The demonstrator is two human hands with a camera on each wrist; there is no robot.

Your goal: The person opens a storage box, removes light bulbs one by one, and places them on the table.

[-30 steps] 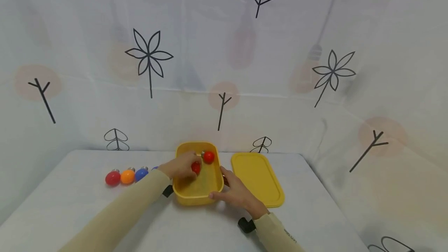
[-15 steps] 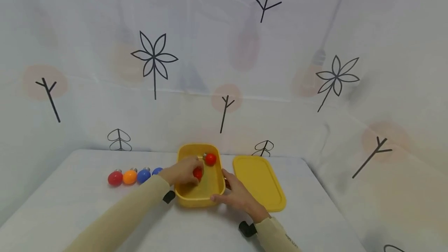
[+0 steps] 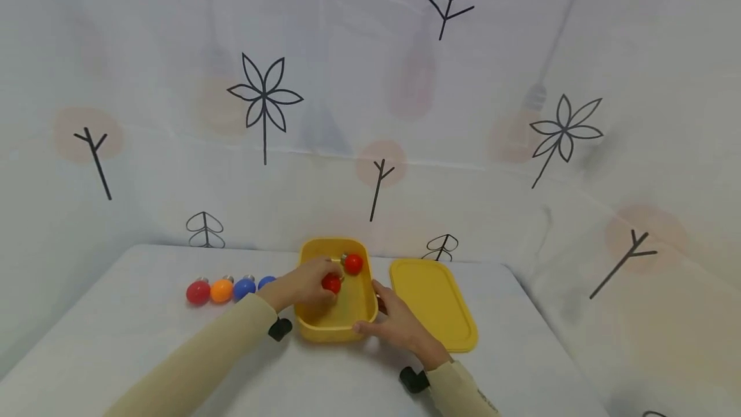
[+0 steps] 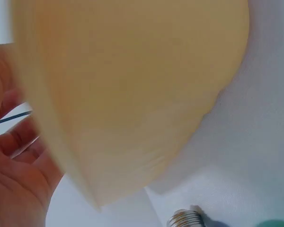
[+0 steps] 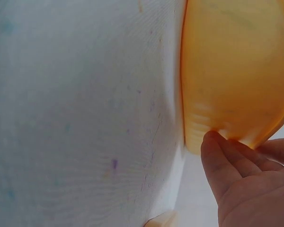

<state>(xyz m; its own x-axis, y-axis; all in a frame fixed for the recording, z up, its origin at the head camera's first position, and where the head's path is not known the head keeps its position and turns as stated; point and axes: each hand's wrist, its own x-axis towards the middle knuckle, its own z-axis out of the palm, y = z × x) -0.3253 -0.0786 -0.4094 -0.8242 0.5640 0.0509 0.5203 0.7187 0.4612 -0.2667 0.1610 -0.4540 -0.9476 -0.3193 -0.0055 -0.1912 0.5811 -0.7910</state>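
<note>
My left hand (image 3: 312,280) reaches over the left rim of a yellow plastic container (image 3: 336,333). Its thumb and fingers hold a small red light bulb (image 3: 332,284) low inside, partly hidden by the fingers. Behind it, a second red light bulb (image 3: 354,264) with a silvery screw base lies in the container. At the front right corner, my right hand (image 3: 396,325) grips the container, thumb by the front rim and fingers along the right side. The right wrist view shows its fingertips (image 5: 213,137) against the outer wall.
On the white table, a row holds a red bulb (image 3: 198,293), an orange bulb (image 3: 222,291), a blue bulb (image 3: 244,288) and another blue bulb (image 3: 267,282) beside my left wrist. Right of the container lies a flat yellow lid (image 3: 434,304). A patterned white cloth stands behind.
The head view has drifted, shifting the whole scene slightly right. Both hands stay at the container; more of the red bulb shows between the left fingers.
</note>
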